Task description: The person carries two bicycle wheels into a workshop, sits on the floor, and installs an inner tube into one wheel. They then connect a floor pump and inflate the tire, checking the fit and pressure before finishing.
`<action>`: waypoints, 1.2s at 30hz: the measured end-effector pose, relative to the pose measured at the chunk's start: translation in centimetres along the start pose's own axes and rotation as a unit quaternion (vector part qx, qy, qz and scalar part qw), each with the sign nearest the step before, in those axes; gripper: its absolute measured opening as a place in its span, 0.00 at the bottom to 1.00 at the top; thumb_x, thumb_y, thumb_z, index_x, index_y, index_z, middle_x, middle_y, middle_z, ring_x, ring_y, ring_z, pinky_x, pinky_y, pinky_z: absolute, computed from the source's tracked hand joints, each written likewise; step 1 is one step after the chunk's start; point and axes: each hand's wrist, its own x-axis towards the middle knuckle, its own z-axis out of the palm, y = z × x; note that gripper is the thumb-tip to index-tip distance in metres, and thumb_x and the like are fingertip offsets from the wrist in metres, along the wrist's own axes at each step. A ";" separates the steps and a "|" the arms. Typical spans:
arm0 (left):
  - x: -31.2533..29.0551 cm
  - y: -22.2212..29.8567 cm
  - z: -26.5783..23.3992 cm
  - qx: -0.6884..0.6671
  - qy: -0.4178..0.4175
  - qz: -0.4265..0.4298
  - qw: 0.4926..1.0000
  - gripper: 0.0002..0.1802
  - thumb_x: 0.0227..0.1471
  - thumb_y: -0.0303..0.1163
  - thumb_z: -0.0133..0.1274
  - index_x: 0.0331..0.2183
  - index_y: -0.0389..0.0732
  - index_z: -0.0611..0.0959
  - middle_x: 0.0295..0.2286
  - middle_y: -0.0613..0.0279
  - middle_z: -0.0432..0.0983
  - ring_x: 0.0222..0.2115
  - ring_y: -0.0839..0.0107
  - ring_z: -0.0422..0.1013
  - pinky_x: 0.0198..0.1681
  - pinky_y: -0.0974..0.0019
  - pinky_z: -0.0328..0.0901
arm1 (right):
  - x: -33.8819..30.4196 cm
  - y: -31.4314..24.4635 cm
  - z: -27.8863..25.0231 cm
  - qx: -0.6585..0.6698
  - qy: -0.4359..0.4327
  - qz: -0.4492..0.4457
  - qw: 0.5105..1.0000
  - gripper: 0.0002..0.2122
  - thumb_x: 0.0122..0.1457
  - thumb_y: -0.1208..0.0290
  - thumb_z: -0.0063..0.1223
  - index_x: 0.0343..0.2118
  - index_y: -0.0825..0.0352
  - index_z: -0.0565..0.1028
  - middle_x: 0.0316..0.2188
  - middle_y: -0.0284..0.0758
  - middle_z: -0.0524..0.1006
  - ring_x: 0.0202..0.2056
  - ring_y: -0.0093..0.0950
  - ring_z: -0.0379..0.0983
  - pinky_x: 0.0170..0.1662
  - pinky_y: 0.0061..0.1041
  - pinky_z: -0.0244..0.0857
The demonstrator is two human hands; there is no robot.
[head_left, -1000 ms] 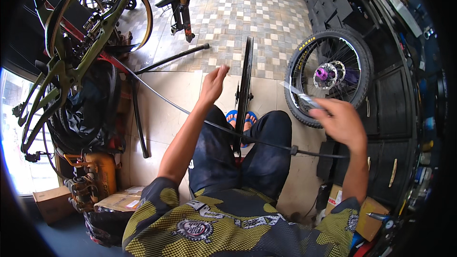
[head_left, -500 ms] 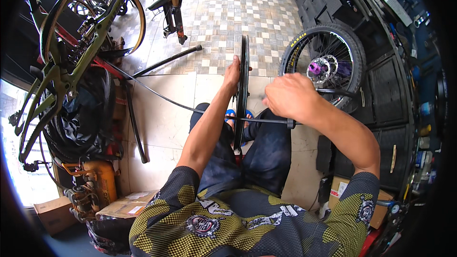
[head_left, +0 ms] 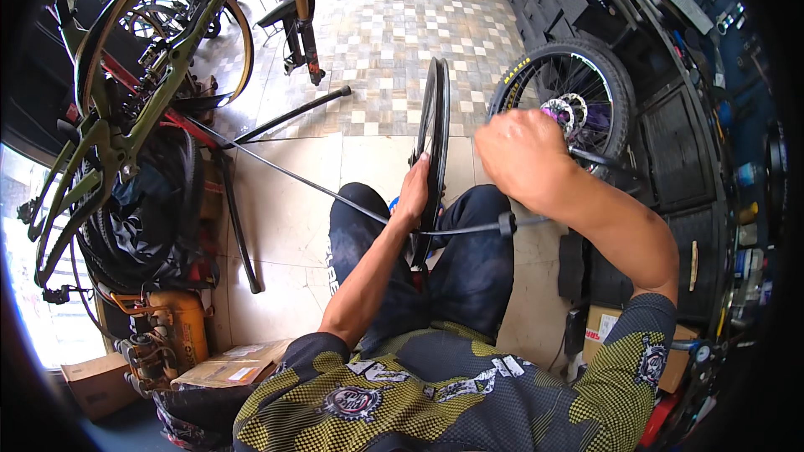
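A dark bicycle wheel rim stands upright between my knees, seen nearly edge-on and slightly turned. My left hand grips it on its left side, thumb up along the rim. To the right of the wheel and apart from it, my right hand is raised in a fist over my right knee. Whatever its fingers hold is hidden beneath the knuckles. A long thin hose or rod crosses from the left toward my knees, and a dark fitting shows over my right knee.
A fat-tyred wheel with a purple hub leans against black drawers on the right. At left are a green bike frame, a stand leg and an orange compressor. Cardboard boxes lie near my left side.
My left hand has come down nearer to me on the rim, and the wheel has turned a little. My right hand has risen slightly and shifted right.
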 end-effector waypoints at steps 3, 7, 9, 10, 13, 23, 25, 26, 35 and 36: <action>-2.0 -2.3 -0.7 0.002 -0.019 -0.022 1.000 0.36 0.73 0.59 0.30 0.44 0.36 0.80 0.27 0.61 0.77 0.25 0.72 0.73 0.31 0.67 0.69 | -0.5 -0.6 0.6 0.001 0.044 0.054 0.998 0.07 0.51 0.64 0.63 0.26 0.61 0.87 0.26 0.39 0.85 0.33 0.36 0.86 0.37 0.36 0.79; -0.3 -9.8 -2.6 0.050 0.018 0.011 0.998 0.40 0.72 0.61 0.29 0.50 0.31 0.78 0.38 0.52 0.77 0.38 0.64 0.71 0.48 0.64 0.64 | -2.0 -2.0 0.4 -0.009 -0.041 -0.025 0.999 0.06 0.51 0.68 0.61 0.24 0.62 0.86 0.23 0.38 0.84 0.28 0.34 0.85 0.31 0.33 0.78; -0.2 -11.1 -2.8 0.037 0.000 -0.011 0.999 0.42 0.72 0.61 0.28 0.52 0.30 0.77 0.44 0.50 0.75 0.47 0.60 0.67 0.57 0.62 0.57 | -0.9 -1.3 1.9 -0.034 0.060 0.046 0.997 0.06 0.50 0.68 0.60 0.22 0.63 0.85 0.22 0.38 0.84 0.28 0.35 0.85 0.31 0.35 0.77; -0.4 -11.5 -2.9 0.030 -0.007 -0.022 0.999 0.42 0.72 0.61 0.27 0.53 0.29 0.76 0.48 0.48 0.74 0.52 0.59 0.65 0.62 0.61 0.53 | -0.6 -1.1 2.0 -0.048 0.111 0.079 0.989 0.07 0.50 0.68 0.60 0.22 0.63 0.85 0.22 0.38 0.83 0.27 0.35 0.85 0.31 0.36 0.76; -1.0 -10.9 -3.2 0.081 -0.017 -0.021 0.996 0.43 0.72 0.61 0.27 0.53 0.29 0.76 0.51 0.48 0.73 0.53 0.58 0.64 0.64 0.60 0.51 | -1.9 -1.1 1.8 0.001 0.003 0.007 1.000 0.11 0.57 0.64 0.60 0.22 0.63 0.84 0.22 0.40 0.82 0.28 0.38 0.84 0.32 0.37 0.77; -1.3 -6.6 -1.1 0.068 0.037 -0.023 0.997 0.36 0.72 0.56 0.38 0.49 0.27 0.78 0.45 0.52 0.78 0.48 0.65 0.70 0.57 0.64 0.62 | 1.8 1.4 2.0 -0.043 0.038 0.114 0.992 0.15 0.61 0.57 0.61 0.25 0.65 0.85 0.24 0.44 0.83 0.30 0.42 0.84 0.34 0.38 0.78; -1.6 -3.2 -0.6 0.086 0.062 0.006 0.994 0.35 0.71 0.55 0.39 0.47 0.28 0.79 0.41 0.54 0.77 0.45 0.66 0.69 0.54 0.64 0.62 | 2.0 2.8 1.6 -0.017 0.055 0.088 0.995 0.15 0.61 0.57 0.61 0.25 0.65 0.85 0.24 0.44 0.83 0.30 0.42 0.84 0.34 0.38 0.78; -1.3 -2.1 -0.5 0.095 0.073 0.020 0.993 0.34 0.71 0.55 0.39 0.46 0.28 0.79 0.40 0.55 0.77 0.43 0.67 0.69 0.53 0.64 0.63 | 2.0 3.4 1.2 -0.004 0.062 0.075 0.995 0.15 0.61 0.57 0.61 0.25 0.65 0.85 0.24 0.44 0.83 0.30 0.42 0.84 0.34 0.38 0.78; 16.3 4.4 -2.0 0.089 0.040 0.020 0.995 0.46 0.65 0.67 0.44 0.63 0.33 0.72 0.56 0.40 0.73 0.57 0.53 0.69 0.61 0.50 0.61 | 1.9 5.4 0.3 0.014 0.019 0.084 0.996 0.13 0.59 0.61 0.60 0.25 0.65 0.85 0.25 0.43 0.84 0.31 0.40 0.85 0.35 0.38 0.78; 18.4 5.0 -1.2 0.039 0.005 -0.009 0.999 0.49 0.64 0.69 0.42 0.67 0.35 0.67 0.61 0.38 0.69 0.61 0.50 0.66 0.63 0.44 0.59 | 1.6 5.4 0.1 0.030 0.004 0.070 0.997 0.17 0.62 0.56 0.60 0.25 0.66 0.85 0.25 0.44 0.83 0.31 0.42 0.84 0.36 0.39 0.78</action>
